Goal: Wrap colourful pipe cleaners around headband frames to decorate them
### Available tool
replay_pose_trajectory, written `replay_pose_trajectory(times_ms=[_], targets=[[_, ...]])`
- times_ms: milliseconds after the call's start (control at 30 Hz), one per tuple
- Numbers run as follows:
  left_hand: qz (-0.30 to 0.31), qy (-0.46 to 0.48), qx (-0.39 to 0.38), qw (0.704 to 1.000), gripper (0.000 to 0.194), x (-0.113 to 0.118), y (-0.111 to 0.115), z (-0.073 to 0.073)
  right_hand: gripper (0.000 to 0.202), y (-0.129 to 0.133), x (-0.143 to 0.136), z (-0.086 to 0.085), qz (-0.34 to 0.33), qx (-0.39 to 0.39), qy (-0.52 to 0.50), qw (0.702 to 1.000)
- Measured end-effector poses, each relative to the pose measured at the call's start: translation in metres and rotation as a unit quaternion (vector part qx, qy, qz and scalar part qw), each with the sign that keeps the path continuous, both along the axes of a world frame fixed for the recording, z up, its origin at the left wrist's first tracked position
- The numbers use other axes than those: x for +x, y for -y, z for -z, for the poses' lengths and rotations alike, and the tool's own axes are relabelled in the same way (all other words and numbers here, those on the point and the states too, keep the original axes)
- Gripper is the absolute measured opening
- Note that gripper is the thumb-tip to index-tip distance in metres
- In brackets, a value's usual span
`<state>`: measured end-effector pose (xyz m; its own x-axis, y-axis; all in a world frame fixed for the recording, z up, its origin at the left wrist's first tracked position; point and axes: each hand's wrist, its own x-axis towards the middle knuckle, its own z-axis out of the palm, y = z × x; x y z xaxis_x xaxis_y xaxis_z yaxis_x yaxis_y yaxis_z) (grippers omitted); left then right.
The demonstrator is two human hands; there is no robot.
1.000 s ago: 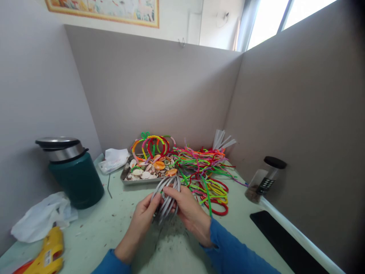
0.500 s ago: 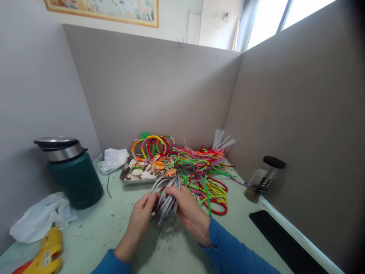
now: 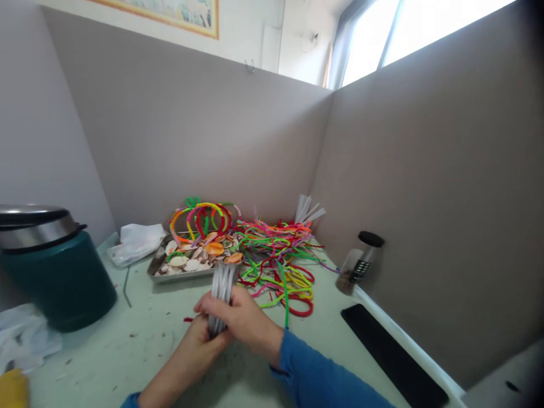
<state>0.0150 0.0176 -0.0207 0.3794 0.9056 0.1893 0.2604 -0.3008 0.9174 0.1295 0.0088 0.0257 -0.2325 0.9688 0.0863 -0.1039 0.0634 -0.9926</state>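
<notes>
A coil of grey cord (image 3: 223, 281) stands on edge between my hands over the near part of the table. My left hand (image 3: 199, 344) is wrapped around its lower part. From the right, my right hand (image 3: 245, 318) closes on the coil's middle, with its fingers crossing over it. Both palms hide part of the loops. Just behind the coil lies a metal tray (image 3: 181, 277) of seashells (image 3: 193, 264). A small red piece (image 3: 188, 319) shows beside my left hand.
Bent chenille-stem hoops (image 3: 199, 218) stand over the tray, beside a tangled pile of coloured chenille stems (image 3: 276, 235). At left are a teal flask (image 3: 59, 277) and white plastic bags (image 3: 28, 337). A black-lidded jar (image 3: 359, 263) and black strip (image 3: 391, 351) sit at right.
The loops, spread and seen at an angle before, are now gathered tighter and turned edge-on. My right hand has come across the coil. The view has swung right.
</notes>
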Motion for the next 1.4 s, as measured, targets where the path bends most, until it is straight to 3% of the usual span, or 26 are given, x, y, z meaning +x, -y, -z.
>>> replay_pose_trajectory(times_ms=[133, 267, 333, 433, 533, 600, 633, 667, 800, 933, 1033, 1167, 1267, 1400], targets=[[-0.034, -0.023, 0.175, 0.984, 0.017, -0.002, 0.001, 0.004, 0.027, 0.011, 0.007, -0.024, -0.07, 0.087, 0.028, 0.993], [-0.074, -0.065, 0.371, 0.923, 0.041, -0.004, 0.0, 0.0, 0.029, 0.023, 0.028, -0.058, -0.075, 0.16, 0.03, 0.984], [-0.084, -0.077, 0.41, 0.905, 0.044, -0.005, -0.001, -0.003, 0.029, 0.029, 0.045, -0.076, -0.052, 0.183, 0.065, 0.98], [-0.05, -0.104, 0.43, 0.896, 0.03, -0.006, -0.004, -0.003, 0.03, 0.03, 0.079, -0.098, -0.045, 0.192, 0.185, 0.963], [0.011, -0.134, 0.445, 0.886, 0.018, -0.006, -0.006, 0.001, 0.035, 0.016, 0.117, -0.105, 0.025, 0.204, 0.359, 0.911], [0.041, -0.151, 0.444, 0.882, 0.016, -0.005, -0.005, 0.003, 0.034, -0.003, 0.141, -0.097, 0.099, 0.187, 0.499, 0.84], [0.052, -0.157, 0.442, 0.882, 0.016, -0.005, -0.005, 0.004, 0.033, -0.013, 0.152, -0.09, 0.143, 0.17, 0.572, 0.789], [0.06, -0.163, 0.436, 0.883, 0.016, -0.004, -0.004, 0.005, 0.029, -0.023, 0.162, -0.081, 0.165, 0.157, 0.596, 0.77], [0.078, -0.184, 0.398, 0.896, 0.018, -0.004, -0.003, 0.006, 0.019, -0.056, 0.197, -0.041, 0.196, 0.103, 0.65, 0.727], [0.082, -0.194, 0.366, 0.906, 0.021, -0.004, -0.005, 0.008, 0.023, -0.064, 0.217, -0.006, 0.215, 0.044, 0.695, 0.685], [0.08, -0.208, 0.34, 0.914, 0.022, -0.004, -0.007, 0.01, 0.03, -0.058, 0.222, 0.008, 0.233, 0.025, 0.713, 0.661], [0.08, -0.233, 0.321, 0.915, 0.022, -0.003, -0.007, 0.012, 0.034, -0.038, 0.219, 0.014, 0.264, 0.038, 0.718, 0.642], [0.075, -0.23, 0.323, 0.915, 0.023, -0.004, -0.007, 0.012, 0.02, -0.013, 0.21, 0.015, 0.249, 0.035, 0.717, 0.65], [0.071, -0.222, 0.324, 0.917, 0.022, -0.005, -0.007, 0.011, 0.027, 0.032, 0.185, 0.023, 0.221, 0.054, 0.709, 0.668]])
